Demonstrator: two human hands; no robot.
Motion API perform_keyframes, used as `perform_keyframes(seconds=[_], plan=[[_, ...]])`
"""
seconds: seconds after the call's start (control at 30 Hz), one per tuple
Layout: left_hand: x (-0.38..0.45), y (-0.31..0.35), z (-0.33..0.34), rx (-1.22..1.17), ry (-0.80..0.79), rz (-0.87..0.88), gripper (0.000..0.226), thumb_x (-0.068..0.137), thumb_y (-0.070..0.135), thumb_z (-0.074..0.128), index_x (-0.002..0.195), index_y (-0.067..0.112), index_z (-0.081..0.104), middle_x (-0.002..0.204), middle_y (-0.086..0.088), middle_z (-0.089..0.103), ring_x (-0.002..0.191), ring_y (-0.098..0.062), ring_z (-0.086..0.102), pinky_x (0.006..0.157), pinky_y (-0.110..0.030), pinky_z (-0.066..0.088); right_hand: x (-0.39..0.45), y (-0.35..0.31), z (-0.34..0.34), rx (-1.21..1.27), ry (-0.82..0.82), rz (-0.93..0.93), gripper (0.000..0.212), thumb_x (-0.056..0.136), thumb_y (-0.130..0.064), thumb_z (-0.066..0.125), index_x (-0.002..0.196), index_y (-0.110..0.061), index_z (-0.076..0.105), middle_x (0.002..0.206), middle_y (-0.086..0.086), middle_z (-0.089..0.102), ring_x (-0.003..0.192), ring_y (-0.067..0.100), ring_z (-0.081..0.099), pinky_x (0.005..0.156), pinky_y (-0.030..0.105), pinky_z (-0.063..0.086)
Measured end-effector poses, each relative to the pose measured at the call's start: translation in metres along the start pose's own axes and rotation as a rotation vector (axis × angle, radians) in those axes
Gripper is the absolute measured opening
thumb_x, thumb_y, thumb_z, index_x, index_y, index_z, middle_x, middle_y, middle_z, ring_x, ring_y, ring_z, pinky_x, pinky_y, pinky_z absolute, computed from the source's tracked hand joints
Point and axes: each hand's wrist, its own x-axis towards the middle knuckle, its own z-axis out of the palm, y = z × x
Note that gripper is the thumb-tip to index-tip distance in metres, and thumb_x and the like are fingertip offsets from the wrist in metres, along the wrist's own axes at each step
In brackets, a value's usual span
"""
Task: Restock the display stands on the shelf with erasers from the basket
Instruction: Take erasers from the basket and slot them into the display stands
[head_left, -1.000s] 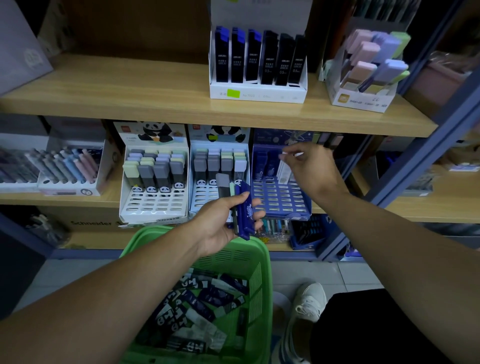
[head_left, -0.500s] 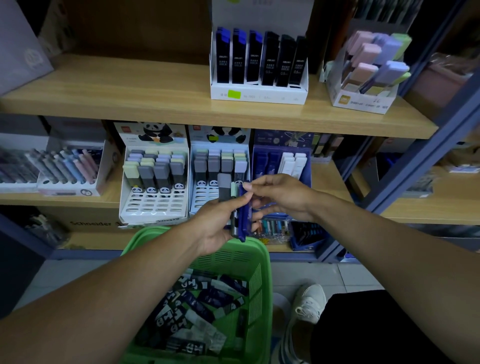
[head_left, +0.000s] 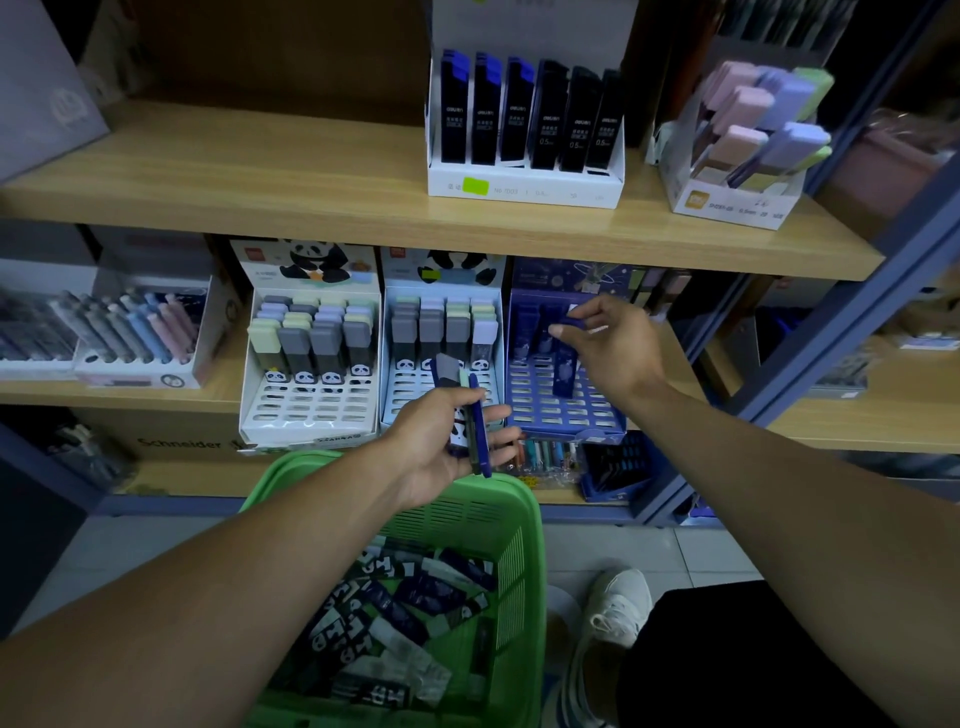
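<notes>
One blue eraser (head_left: 567, 347) is pinched in my right hand (head_left: 613, 345), now up over the blue display stand (head_left: 563, 395); half a second ago that hand was down at my left hand (head_left: 441, 441) pulling from the stack, so the pick is done and the placement is what's left. Judging by the hand's position, it goes in one of the upper rows of the blue stand, right of the middle panda stand (head_left: 441, 343). The left hand grips a small stack of erasers (head_left: 470, 421) on edge, below and left of the blue stand, just above the rim of the green basket (head_left: 524, 525). More erasers lie loose in the basket, well below the stand, so plenty of stock remains. The lower rows of the blue stand show bare slots, same for both panda stands to its left; restock is nowhere near finished. Hard to read: my right hand covers the upper right part of the blue stand, so I can't tell which slot is the target or how full that row is. Count in the left-hand stack is unclear, the pieces overlap. Light is dim and the eraser's label is blurred. The far left panda stand (head_left: 311, 364) looks fuller in its top rows.
</notes>
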Motion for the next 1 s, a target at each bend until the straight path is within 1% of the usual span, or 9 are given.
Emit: perform_keyframes(seconds=[0.13,0.27,0.43,0.5,0.63,0.8,0.87,0.93,1.0], plan=[[0.0,0.001,0.0,0.003,-0.006,-0.007,0.025,0.102,0.016,0.054,0.124,0.005,0.055,0.102,-0.015,0.076,0.088,-0.032,0.075,0.067,-0.042,0.063,0.004,-0.006,0.004,0.027,0.019,-0.086,0.019,0.084,-0.029,0.08,0.092,-0.019,0.065,0.081,-0.008,0.06,0.073,0.004,0.057,0.064,0.012,0.047],[0.002,0.0,0.0,0.003,0.002,-0.01,0.029,0.101,0.017,0.056,0.126,0.004,0.055,0.101,-0.014,0.076,0.084,-0.03,0.076,0.063,-0.04,0.063,0.006,-0.006,0.008,0.024,0.029,-0.125,0.017,0.084,-0.025,0.081,0.091,-0.02,0.066,0.08,-0.01,0.061,0.074,0.003,0.057,0.065,0.008,0.046],[0.001,0.002,-0.001,-0.005,-0.007,-0.005,0.032,0.102,0.017,0.054,0.13,0.004,0.053,0.101,-0.014,0.077,0.086,-0.029,0.076,0.064,-0.039,0.063,0.009,-0.004,0.011,-0.069,0.033,-0.14,0.013,0.087,-0.019,0.078,0.093,-0.018,0.067,0.081,-0.005,0.063,0.077,0.011,0.06,0.059,0.005,0.041],[0.0,0.004,-0.002,-0.011,-0.015,-0.001,0.032,0.102,0.018,0.054,0.13,0.004,0.053,0.101,-0.014,0.077,0.09,-0.03,0.075,0.066,-0.04,0.063,0.01,-0.004,0.011,-0.116,0.034,-0.161,0.012,0.087,-0.019,0.077,0.094,-0.018,0.068,0.079,-0.008,0.061,0.076,0.01,0.059,0.059,0.006,0.039],[-0.001,0.004,-0.002,-0.013,-0.023,0.002,0.032,0.101,0.017,0.054,0.131,0.004,0.053,0.102,-0.014,0.076,0.09,-0.03,0.075,0.065,-0.04,0.063,0.009,-0.006,0.01,-0.165,0.018,-0.2,0.012,0.087,-0.017,0.077,0.096,-0.015,0.07,0.083,-0.002,0.066,0.077,0.013,0.063,0.068,0.024,0.052],[-0.001,0.004,-0.002,-0.015,-0.05,0.01,0.031,0.102,0.018,0.054,0.129,0.004,0.054,0.104,-0.012,0.076,0.093,-0.031,0.075,0.07,-0.041,0.064,0.012,-0.007,0.001,-0.21,-0.059,-0.237,0.009,0.087,-0.018,0.077,0.088,-0.019,0.068,0.086,-0.003,0.067,0.081,0.014,0.065,0.074,0.029,0.054],[-0.002,0.005,-0.002,-0.018,-0.058,0.016,0.03,0.102,0.018,0.055,0.128,0.003,0.055,0.105,-0.012,0.076,0.094,-0.032,0.074,0.072,-0.042,0.063,0.014,-0.004,-0.006,-0.241,-0.099,-0.24,0.007,0.089,-0.019,0.075,0.088,-0.02,0.069,0.088,-0.003,0.069,0.083,0.012,0.065,0.074,0.026,0.054],[-0.003,0.005,-0.001,-0.022,-0.062,0.021,0.031,0.102,0.018,0.055,0.128,0.003,0.054,0.105,-0.012,0.076,0.093,-0.033,0.074,0.071,-0.043,0.063,0.014,-0.002,-0.012,-0.264,-0.105,-0.223,0.005,0.091,-0.022,0.073,0.095,-0.019,0.072,0.091,-0.003,0.07,0.085,0.009,0.063,0.068,0.014,0.047],[-0.003,0.005,0.0,-0.021,-0.069,0.023,0.032,0.102,0.018,0.055,0.129,0.003,0.053,0.106,-0.012,0.076,0.092,-0.032,0.075,0.07,-0.042,0.064,0.015,0.002,-0.015,-0.265,-0.093,-0.213,0.011,0.092,-0.023,0.072,0.1,-0.017,0.074,0.094,-0.002,0.072,0.086,0.007,0.063,0.067,0.011,0.042]])
